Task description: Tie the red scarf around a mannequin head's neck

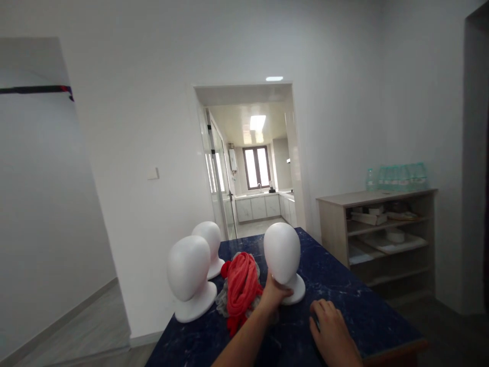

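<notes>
Three white foam mannequin heads stand on a dark blue marbled table (344, 290). My left hand (275, 292) is wrapped round the neck of the right-hand head (281, 255), just above its base. My right hand (331, 329) rests palm down on the tabletop to the right of it, its fingers curled under. A heap of red and grey scarves (240, 288) lies between the held head and the near left head (188, 270). The third head (209, 242) stands behind, at the table's far left.
A wooden shelf unit (382, 234) with boxes and pale green bottles on top stands against the right wall. Straight ahead, a doorway opens onto a kitchen (260, 199). White walls are to the left; the floor drops away left of the table.
</notes>
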Demonstrator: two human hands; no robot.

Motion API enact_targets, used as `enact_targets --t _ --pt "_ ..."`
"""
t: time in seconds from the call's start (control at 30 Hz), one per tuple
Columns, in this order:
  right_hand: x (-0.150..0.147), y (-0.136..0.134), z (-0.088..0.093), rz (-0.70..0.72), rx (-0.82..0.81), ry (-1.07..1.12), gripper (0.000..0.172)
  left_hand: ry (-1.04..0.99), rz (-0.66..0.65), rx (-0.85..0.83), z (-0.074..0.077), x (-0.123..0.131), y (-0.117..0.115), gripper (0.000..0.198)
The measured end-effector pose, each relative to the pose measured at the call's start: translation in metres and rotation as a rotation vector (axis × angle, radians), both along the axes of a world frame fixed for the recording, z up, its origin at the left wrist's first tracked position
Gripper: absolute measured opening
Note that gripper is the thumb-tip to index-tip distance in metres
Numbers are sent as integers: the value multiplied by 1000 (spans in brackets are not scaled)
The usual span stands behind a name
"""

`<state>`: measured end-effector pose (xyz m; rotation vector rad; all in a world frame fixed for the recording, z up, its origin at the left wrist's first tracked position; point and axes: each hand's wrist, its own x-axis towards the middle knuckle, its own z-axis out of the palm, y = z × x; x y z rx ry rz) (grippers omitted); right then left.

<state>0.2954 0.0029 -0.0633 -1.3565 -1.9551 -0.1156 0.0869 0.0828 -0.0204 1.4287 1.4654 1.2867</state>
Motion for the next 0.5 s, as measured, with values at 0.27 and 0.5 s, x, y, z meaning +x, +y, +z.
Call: enact_targets --t 0.27,0.5 --pt "1 7 -5 -24 6 -26 19 91 297 186 22 36 10 84" --pt "4 6 -7 17 18 16 16 -96 56 215 49 -5 -91 76"
